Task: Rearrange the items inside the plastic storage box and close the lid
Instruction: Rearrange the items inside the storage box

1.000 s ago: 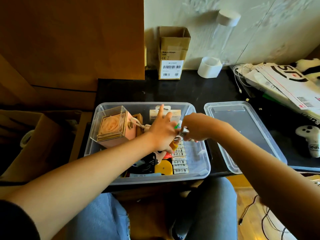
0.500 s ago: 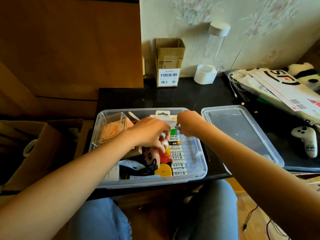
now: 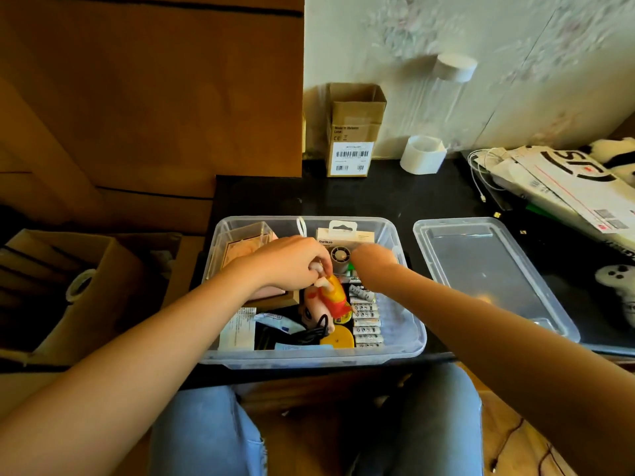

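Left hand (image 3: pixel 292 262) pinches the figurine (image 3: pixel 328 300) (head pointing nearward) inside the box (image 3: pixel 309 359); right hand's (image 3: pixel 372 259) grip unclear.

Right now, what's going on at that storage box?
A person has both hands inside the open plastic storage box. The left hand pinches a small yellow and red figure lying beside a row of batteries. The right hand reaches in by the Belkin pack. The lid lies off, right of the box.
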Demonstrator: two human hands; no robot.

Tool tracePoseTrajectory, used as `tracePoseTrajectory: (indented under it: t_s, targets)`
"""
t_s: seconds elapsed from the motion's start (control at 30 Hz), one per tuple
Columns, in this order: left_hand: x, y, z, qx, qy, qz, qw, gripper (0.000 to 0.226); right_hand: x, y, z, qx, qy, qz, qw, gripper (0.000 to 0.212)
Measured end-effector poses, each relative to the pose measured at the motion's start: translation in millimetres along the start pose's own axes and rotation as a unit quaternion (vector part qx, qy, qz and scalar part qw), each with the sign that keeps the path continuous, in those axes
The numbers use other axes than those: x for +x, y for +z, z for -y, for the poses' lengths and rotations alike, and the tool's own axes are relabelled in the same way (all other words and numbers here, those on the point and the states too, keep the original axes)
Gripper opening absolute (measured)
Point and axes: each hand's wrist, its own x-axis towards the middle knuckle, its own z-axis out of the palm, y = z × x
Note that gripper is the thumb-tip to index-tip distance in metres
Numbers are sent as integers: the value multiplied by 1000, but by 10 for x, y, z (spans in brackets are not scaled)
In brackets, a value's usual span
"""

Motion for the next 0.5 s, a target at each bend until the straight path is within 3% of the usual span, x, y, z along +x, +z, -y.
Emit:
tracePoseTrajectory:
  t_s: [0.5]
  targets:
    - [-30,11,-2,-38,-30,-10,999,30,46,69,9,-21,10,-33,999,26]
